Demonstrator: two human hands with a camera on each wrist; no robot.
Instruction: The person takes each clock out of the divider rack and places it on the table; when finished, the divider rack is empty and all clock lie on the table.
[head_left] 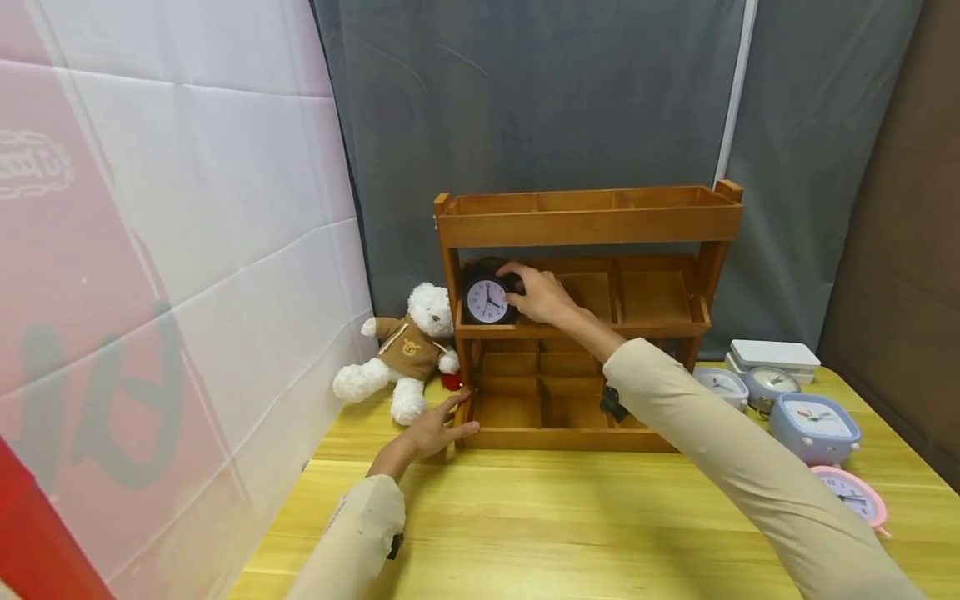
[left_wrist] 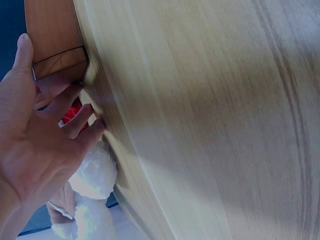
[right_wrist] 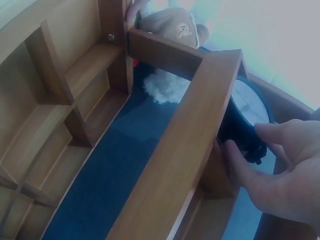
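In the head view my right hand (head_left: 542,293) pinches a round black alarm clock (head_left: 487,301) with a white face. The clock stands upright in the left compartment of the wooden shelf's (head_left: 585,225) middle tier. In the right wrist view, thumb and fingers hold the rim of the clock (right_wrist: 250,102), behind a wooden rail. My left hand (head_left: 431,429) is at the lower left corner of the shelf, its thumb by the front rail and its loosely spread fingers along the side. The left wrist view has these fingers (left_wrist: 75,117) around the shelf's end (left_wrist: 60,65), close to the tabletop.
A white teddy bear (head_left: 408,350) in a brown hoodie sits left of the shelf, beside a small red thing (head_left: 452,381). Several clocks, including a blue one (head_left: 816,428) and a pink one (head_left: 850,497), line the table's right side near white boxes (head_left: 775,356).
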